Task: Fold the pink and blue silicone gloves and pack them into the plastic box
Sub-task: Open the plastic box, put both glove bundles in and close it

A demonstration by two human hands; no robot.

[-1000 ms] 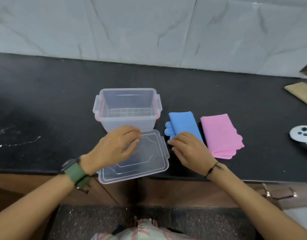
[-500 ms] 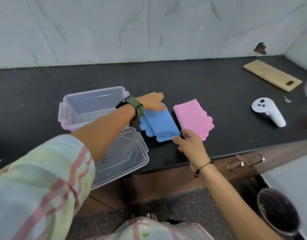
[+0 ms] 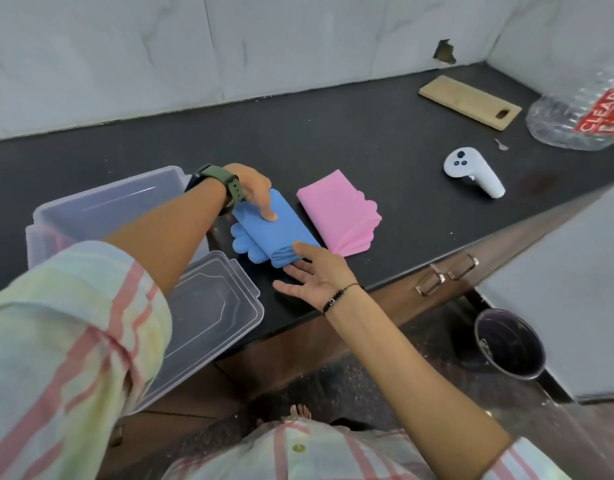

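Blue gloves (image 3: 276, 233) folded on desk (image 3: 367, 140) beside box (image 3: 101, 206): left hand (image 3: 253, 192) grips far end, right hand (image 3: 312, 275) open under near end, so lift level, keep fold.

Worktop (image 3: 333, 140), black: clear box (image 3: 104, 202), lid (image 3: 208, 306) beside; folded blue gloves (image 3: 281, 233), left hand (image 3: 253, 188) gripping far end, right hand (image 3: 316, 275) palm-up under near end; pink gloves (image 3: 336, 213) adjacent.

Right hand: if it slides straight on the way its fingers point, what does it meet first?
The right hand lies palm-up with fingers already at the near end of the folded blue glove. Going on, it likely slips under that glove; depth is unclear.
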